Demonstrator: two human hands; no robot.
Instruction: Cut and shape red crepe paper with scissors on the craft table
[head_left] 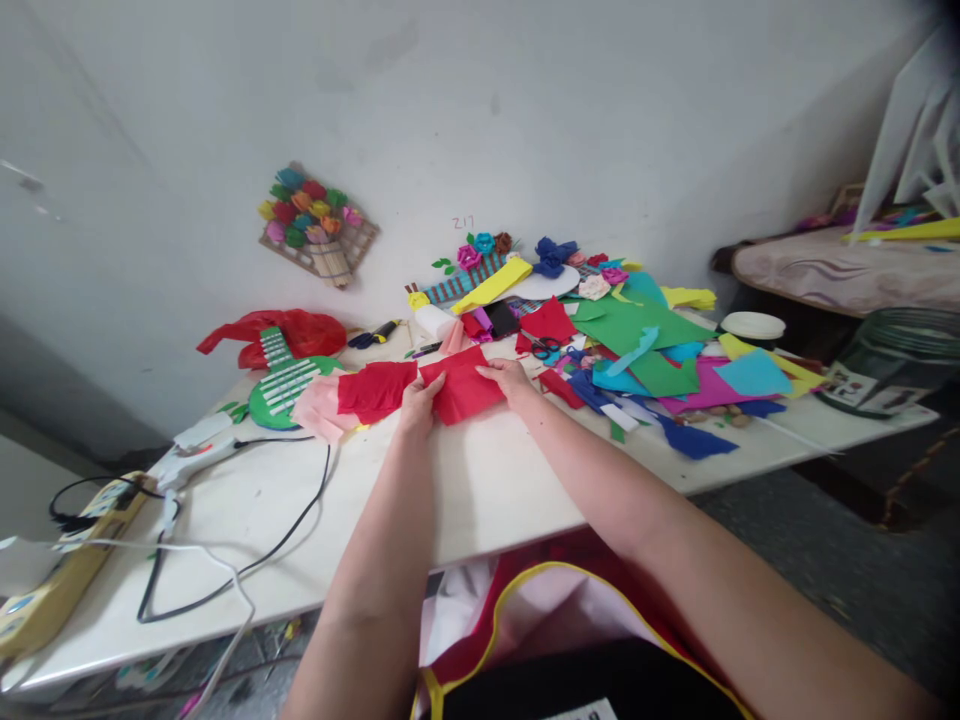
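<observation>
A piece of red crepe paper (469, 388) is held between my two hands above the middle of the table. My left hand (420, 400) pinches its left edge, thumb on top. At the upper right corner, my right hand (506, 380) grips it between thumb and fingers. Another red crepe piece (375, 390) lies just left of my left hand, partly over a pale pink sheet (319, 405). Beneath these is a green round craft piece (274, 400) with white strips. Scissors (546, 349) with dark handles lie beyond my right hand.
Colored paper scraps (660, 360) cover the table's right side, near a glass jar (889, 360). At left are a glue gun (199, 460), a black cord (300, 520) and a power strip (75, 560). A red plastic bag (300, 335) and pliers (373, 335) lie at the back.
</observation>
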